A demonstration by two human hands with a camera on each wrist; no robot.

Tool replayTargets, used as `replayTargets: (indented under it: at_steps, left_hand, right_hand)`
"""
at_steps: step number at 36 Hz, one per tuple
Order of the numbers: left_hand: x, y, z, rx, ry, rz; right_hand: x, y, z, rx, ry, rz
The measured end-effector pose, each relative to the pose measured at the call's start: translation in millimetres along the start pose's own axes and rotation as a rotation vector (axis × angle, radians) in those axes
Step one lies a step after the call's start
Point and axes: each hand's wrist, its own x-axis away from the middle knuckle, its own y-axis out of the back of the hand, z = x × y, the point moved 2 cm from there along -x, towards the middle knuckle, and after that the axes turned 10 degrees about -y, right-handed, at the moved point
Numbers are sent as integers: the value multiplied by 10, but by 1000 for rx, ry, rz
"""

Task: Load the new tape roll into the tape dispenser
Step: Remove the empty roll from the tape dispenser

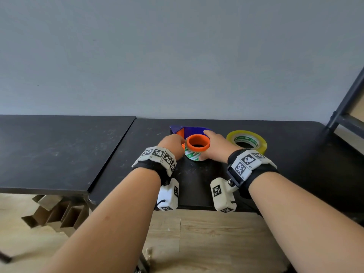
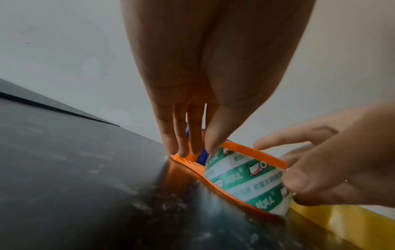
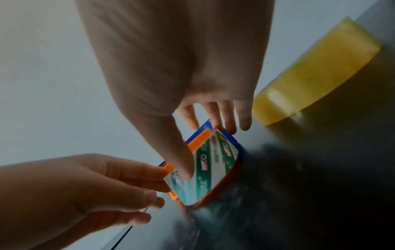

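The person is working at the dispenser (image 1: pixel 189 133) in the middle of the head view, seemingly clearing the spent core (image 1: pixel 194 154), green-and-white printed, off the orange hub (image 1: pixel 197 143). The right hand (image 1: pixel 215 145) is pinching that core, thumb on its wall. The left hand (image 1: pixel 171 142) is pressing straight fingers on the orange frame. The new tape roll (image 1: pixel 247 141), yellow, is lying untouched just right of the right hand; next, I'd judge, comes lifting the core free.
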Motion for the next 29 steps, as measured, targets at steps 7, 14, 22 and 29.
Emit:
replayTargets:
  at_steps: [7,14,22,29]
  left_hand:
    - [-20,44,3,55,-31,-39]
    - [5,175,-1,159,-29,-243]
    - [-32,250,-216,237,-40,-292]
    - [-111,135,-560,207,-89,-252]
  right_hand:
    - [-21,-2,-18,-123,24,-70]
    - [20,113,110,-213,58,-180]
    - [146,363,46,-333,39,-344]
    - [368,639,-355,-421,-65,-471]
